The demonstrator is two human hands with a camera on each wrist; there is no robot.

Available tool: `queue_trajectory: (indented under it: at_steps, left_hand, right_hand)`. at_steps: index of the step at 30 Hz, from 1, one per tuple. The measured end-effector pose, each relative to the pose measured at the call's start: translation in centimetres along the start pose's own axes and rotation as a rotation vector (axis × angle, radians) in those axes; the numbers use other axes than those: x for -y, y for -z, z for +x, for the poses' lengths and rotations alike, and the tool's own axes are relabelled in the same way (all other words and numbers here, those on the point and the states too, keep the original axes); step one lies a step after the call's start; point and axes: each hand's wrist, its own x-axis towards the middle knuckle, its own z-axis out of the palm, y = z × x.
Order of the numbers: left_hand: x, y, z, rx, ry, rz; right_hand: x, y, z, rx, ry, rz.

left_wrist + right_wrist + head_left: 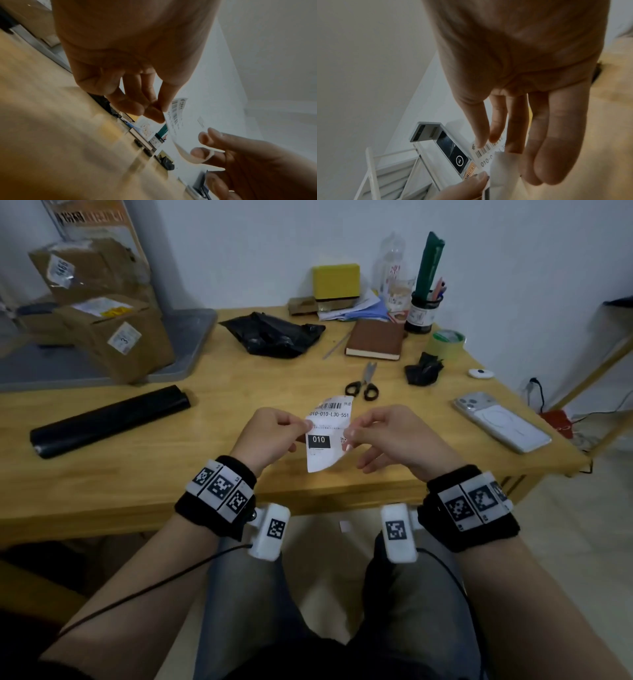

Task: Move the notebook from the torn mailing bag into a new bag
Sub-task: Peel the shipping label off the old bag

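A person sits at a wooden table (137, 474) holding a white shipping label (327, 433) in the air above its near edge. On the far left, stacked cardboard boxes (113, 333) carry stickers, one reading "3"; their other print is too blurred to read. In front of them lies a roll of black bags (109, 421). Further right, at the back, sits the crumpled black mailing bag (274, 335). The left hand (270, 433) pinches the label's left edge between thumb and fingertip, the other fingers curled. The label shows a barcode, the line "010-010-L30-551", a black box reading "010" and a small QR code. Behind it lie scissors (363, 383), and beyond them the brown notebook (375, 339) lies closed and flat on the table, out of any bag, just right of the mailing bag. The right hand (397, 436) pinches the label's right edge with thumb and forefinger, the remaining fingers loosely extended. Right of the notebook are a pen cup (423, 309), a roll of green tape (445, 344) and a phone (501, 421) lying face down. Only the left wrist view shows the label (178, 128) curling over at its lower end against the right hand's fingers (205, 138). Only the right wrist view shows the barcode and "010-" close up on the label (488, 155), with the right hand's fingers (544, 135) spread long beside it.
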Motion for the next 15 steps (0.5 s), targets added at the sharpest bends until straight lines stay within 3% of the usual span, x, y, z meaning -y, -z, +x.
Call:
queue_trajectory:
  at_steps: [9,15]
  left_hand:
    - [2.6,-1.0,-2.0,-0.001,0.055,0.065]
    - [2.6,-0.7,-2.6,-0.039,0.038,0.266]
  right_hand:
    - [-2.3,-1.4,-1.2,0.077,-0.056,-0.032]
    - [-2.8,-2.3,-0.7,0.092,-0.072,-0.213]
